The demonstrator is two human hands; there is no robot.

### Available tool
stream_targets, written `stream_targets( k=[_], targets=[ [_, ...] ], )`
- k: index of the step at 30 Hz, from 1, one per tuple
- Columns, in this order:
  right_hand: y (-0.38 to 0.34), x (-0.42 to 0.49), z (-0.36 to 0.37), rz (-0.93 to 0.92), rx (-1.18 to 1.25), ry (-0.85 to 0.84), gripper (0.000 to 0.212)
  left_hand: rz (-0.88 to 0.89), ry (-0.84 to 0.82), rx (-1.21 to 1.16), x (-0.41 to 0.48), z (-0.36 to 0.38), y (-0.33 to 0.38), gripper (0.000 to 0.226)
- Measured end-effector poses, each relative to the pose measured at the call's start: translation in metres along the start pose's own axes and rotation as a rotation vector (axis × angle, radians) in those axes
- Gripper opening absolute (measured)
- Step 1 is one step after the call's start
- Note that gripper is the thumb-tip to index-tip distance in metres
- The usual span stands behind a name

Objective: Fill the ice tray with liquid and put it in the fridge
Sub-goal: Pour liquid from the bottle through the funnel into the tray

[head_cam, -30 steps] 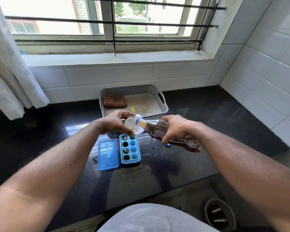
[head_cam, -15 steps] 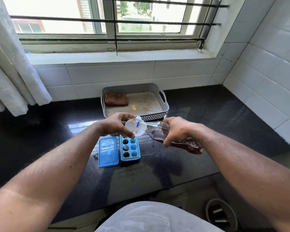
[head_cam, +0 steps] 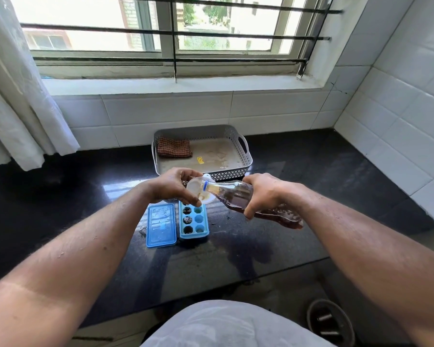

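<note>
Left grip [head_cam: 171, 187] pinches a white funnel [head_cam: 208, 197] above the far end of the ice tray [head_cam: 194, 220]; right grip [head_cam: 266, 194] curls round the tilted bottle [head_cam: 236, 194], its mouth at the funnel.

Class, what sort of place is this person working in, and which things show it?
Probably a home kitchen: a dark stone counter backed by white wall tiles, a barred window above, and a blue ice tray beside its lid on the counter.

**Back of the bench: basket and curtain**

Grey perforated basket [head_cam: 247, 160] sits on the black bench [head_cam: 323, 191] against the tiled wall, a folded checked cloth [head_cam: 174, 148] tucked in its left corner. White curtain [head_cam: 23, 96] hangs left, beside the barred window [head_cam: 173, 33].
</note>
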State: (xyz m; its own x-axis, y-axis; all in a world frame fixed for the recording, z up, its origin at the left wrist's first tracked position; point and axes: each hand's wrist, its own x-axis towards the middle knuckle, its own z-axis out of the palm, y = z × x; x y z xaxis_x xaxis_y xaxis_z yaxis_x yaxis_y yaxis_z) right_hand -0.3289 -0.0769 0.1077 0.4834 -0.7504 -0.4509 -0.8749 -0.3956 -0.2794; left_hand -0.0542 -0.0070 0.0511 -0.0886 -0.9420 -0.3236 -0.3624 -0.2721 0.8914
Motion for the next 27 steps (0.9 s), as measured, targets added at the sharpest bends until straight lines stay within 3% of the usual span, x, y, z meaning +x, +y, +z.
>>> stream_targets(
  k=[27],
  targets=[
    [0.002,-0.011,0.009,-0.031,0.000,-0.007,0.069,-0.012,-0.017,-0.039,-0.013,0.008,-0.007,0.076]
  ],
)
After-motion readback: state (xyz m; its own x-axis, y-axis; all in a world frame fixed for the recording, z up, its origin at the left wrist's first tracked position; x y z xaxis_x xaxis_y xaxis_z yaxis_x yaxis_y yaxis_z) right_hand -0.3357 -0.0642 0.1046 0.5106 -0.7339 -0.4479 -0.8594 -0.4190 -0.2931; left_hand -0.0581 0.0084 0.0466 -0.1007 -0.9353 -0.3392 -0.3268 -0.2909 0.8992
